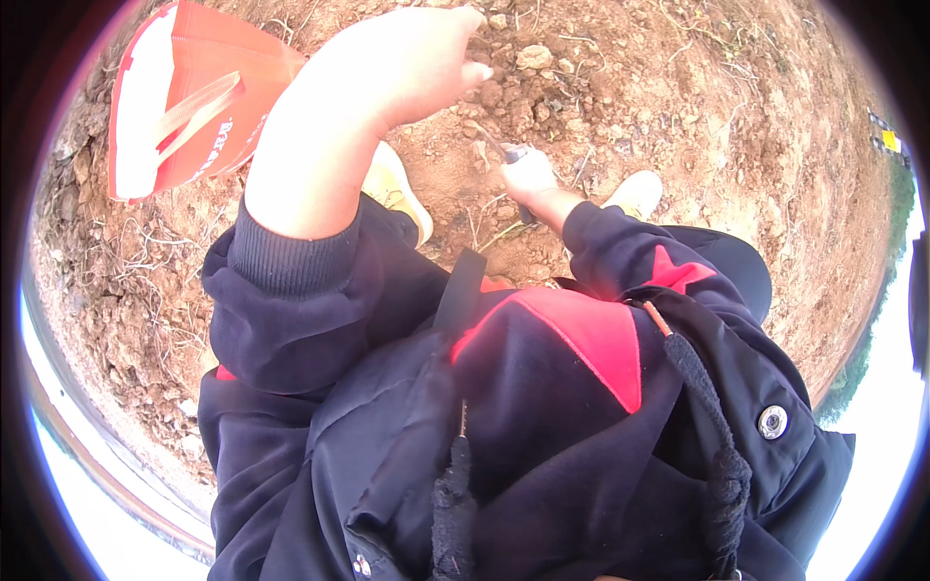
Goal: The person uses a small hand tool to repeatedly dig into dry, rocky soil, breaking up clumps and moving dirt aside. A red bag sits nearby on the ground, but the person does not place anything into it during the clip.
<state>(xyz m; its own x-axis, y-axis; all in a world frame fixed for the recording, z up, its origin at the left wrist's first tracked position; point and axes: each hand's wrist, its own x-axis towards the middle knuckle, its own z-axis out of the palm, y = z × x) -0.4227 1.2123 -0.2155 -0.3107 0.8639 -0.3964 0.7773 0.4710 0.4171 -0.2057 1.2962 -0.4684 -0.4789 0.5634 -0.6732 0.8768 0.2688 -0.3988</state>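
Observation:
My left hand [417,63] reaches over the dirt [542,87] at the upper middle, washed out by bright light. Its thumb stands apart from the curled fingers, and I see nothing held in it. Lower and to the right, my right hand [528,179] is closed on the dark handle of a small hand tool [515,152]; its thin end points up and left toward the soil. Thin pale stems and roots [499,232] lie on the ground just below that hand.
A red-orange bag [208,87] with pale handles sits at the upper left. My pale yellow shoes [635,194] are on the soil either side of the hands. A small yellow-and-black object [889,140] is at the far right edge, near a strip of greenery [882,281].

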